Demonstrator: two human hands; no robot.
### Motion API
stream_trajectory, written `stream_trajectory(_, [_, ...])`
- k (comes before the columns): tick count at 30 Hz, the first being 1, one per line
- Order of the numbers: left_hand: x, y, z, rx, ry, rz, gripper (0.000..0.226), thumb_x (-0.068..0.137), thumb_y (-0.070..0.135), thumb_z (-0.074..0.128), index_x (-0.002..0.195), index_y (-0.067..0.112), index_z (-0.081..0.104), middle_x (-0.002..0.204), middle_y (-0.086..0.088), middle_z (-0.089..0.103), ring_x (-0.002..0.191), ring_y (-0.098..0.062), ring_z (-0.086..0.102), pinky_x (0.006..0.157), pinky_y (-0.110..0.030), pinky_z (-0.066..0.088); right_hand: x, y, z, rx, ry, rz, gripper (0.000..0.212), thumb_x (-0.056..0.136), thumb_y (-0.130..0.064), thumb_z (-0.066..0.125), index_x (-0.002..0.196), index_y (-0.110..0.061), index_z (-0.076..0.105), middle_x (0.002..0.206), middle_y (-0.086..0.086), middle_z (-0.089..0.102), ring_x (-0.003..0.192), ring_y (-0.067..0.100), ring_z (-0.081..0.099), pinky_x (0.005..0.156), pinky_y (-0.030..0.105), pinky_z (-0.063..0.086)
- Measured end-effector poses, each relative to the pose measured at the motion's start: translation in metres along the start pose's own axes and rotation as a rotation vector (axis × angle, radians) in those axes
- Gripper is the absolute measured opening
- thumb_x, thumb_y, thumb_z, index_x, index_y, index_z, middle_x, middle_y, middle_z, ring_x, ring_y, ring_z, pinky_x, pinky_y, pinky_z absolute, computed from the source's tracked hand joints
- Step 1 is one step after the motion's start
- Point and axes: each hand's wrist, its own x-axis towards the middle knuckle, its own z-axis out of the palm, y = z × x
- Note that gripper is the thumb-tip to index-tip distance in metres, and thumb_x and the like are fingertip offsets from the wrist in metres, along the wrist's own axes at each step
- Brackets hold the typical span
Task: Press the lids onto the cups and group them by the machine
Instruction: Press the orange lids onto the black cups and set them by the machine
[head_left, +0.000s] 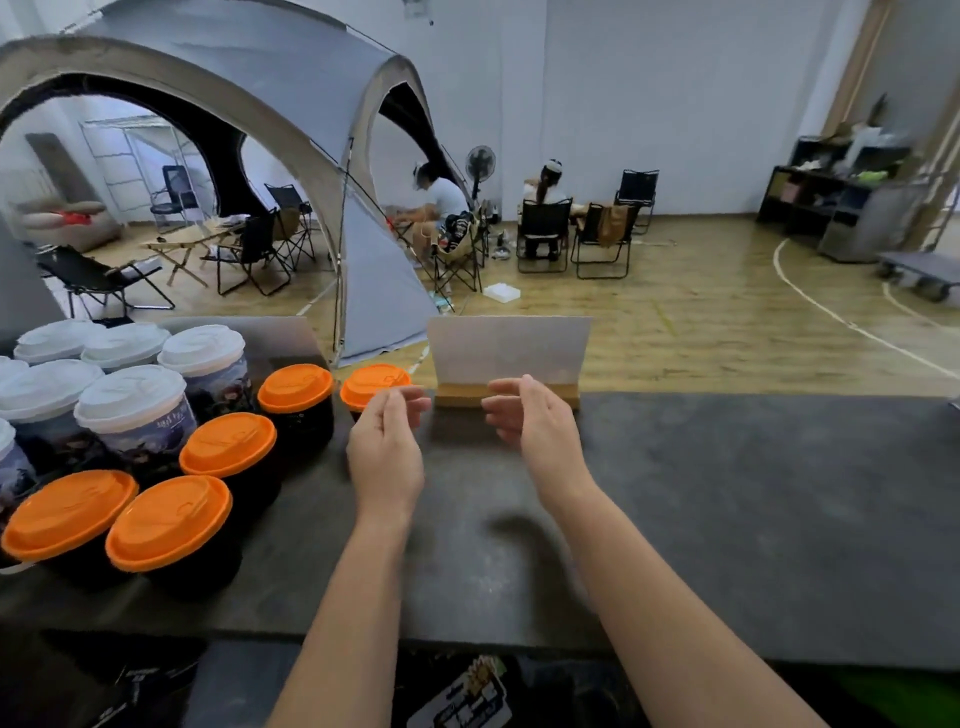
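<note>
Now both hands hold nothing: the left hand (387, 441) and the right hand (524, 421) hang loose over the dark grey table top (727, 493). Dark paper cups with orange plastic lids (371, 387) and white-lidded cups (202, 351) stand grouped at the left. They look light and easy to squash, so hold them low around the sides. Behind, a grey tent (249, 104) stands on a wooden floor (701, 322).

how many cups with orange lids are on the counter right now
5 orange-lidded cups: two nearest at front left, one mid-row, one farther back, one behind the left hand. More may sit out of frame left.
</note>
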Motion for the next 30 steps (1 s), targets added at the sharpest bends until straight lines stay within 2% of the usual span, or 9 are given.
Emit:
stream_trajectory(3, [-0.011, 0.003, 0.032, -0.026, -0.153, -0.001, 0.034, 0.104, 0.018, 0.038, 0.090, 0.020, 0.069, 0.093, -0.004, 0.072, 0.090, -0.018, 0.066, 0.083, -0.030, 0.052, -0.009, -0.012, -0.042, 0.028, 0.083, -0.033, 0.037, 0.105, -0.023, 0.033, 0.094, -0.014, 0.067, 0.087, 0.011, 0.070, 0.076, 0.018, 0.062, 0.068, 0.025, 0.048])
stream_trajectory(8, [-0.050, 0.007, 0.109, -0.157, -0.355, -0.080, 0.035, 0.105, 0.009, 0.036, 0.091, 0.011, 0.068, 0.087, -0.006, 0.069, 0.078, -0.011, 0.062, 0.065, -0.009, 0.048, -0.025, -0.025, -0.135, 0.032, 0.274, -0.070, 0.035, 0.105, -0.019, 0.032, 0.098, -0.009, 0.065, 0.083, 0.012, 0.067, 0.066, 0.013, 0.059, 0.058, 0.013, 0.047])
stream_trajectory(14, [-0.119, 0.016, 0.210, -0.226, -0.614, -0.181, 0.034, 0.104, 0.011, 0.040, 0.089, 0.012, 0.070, 0.087, -0.007, 0.071, 0.078, -0.012, 0.063, 0.068, -0.013, 0.049, -0.055, -0.041, -0.244, -0.044, 0.559, -0.079, 0.034, 0.104, -0.017, 0.035, 0.094, -0.013, 0.067, 0.086, 0.013, 0.069, 0.072, 0.015, 0.061, 0.059, 0.013, 0.047])
stream_trajectory(18, [-0.174, 0.039, 0.264, -0.262, -0.766, -0.185, 0.032, 0.104, 0.011, 0.040, 0.091, 0.011, 0.070, 0.088, -0.008, 0.071, 0.076, -0.010, 0.062, 0.067, -0.011, 0.048, -0.085, -0.060, -0.310, -0.097, 0.710, -0.095, 0.034, 0.104, -0.021, 0.036, 0.100, -0.012, 0.068, 0.092, 0.012, 0.073, 0.078, 0.014, 0.066, 0.066, 0.016, 0.052])
stream_trajectory(24, [-0.264, 0.068, 0.343, -0.303, -0.848, -0.213, 0.034, 0.104, 0.012, 0.040, 0.091, 0.012, 0.071, 0.089, -0.008, 0.073, 0.079, -0.011, 0.065, 0.071, -0.017, 0.049, -0.128, -0.083, -0.415, -0.107, 0.820, -0.150, 0.034, 0.105, -0.021, 0.036, 0.098, -0.012, 0.068, 0.090, 0.010, 0.072, 0.078, 0.013, 0.067, 0.066, 0.016, 0.051])
stream_trajectory(27, [-0.307, 0.083, 0.390, -0.295, -0.872, -0.243, 0.033, 0.104, 0.011, 0.039, 0.096, 0.008, 0.071, 0.092, -0.008, 0.073, 0.081, -0.014, 0.065, 0.070, -0.015, 0.050, -0.144, -0.092, -0.473, -0.118, 0.841, -0.152, 0.033, 0.104, -0.021, 0.036, 0.095, -0.016, 0.068, 0.086, 0.005, 0.072, 0.077, 0.013, 0.066, 0.070, 0.022, 0.052])
stream_trajectory(30, [-0.343, 0.097, 0.431, -0.292, -0.875, -0.276, 0.034, 0.104, 0.014, 0.039, 0.097, 0.011, 0.071, 0.095, -0.008, 0.073, 0.084, -0.015, 0.065, 0.074, -0.021, 0.049, -0.155, -0.098, -0.527, -0.138, 0.863, -0.148, 0.033, 0.104, -0.021, 0.036, 0.094, -0.018, 0.067, 0.088, 0.005, 0.072, 0.078, 0.015, 0.066, 0.071, 0.025, 0.051])
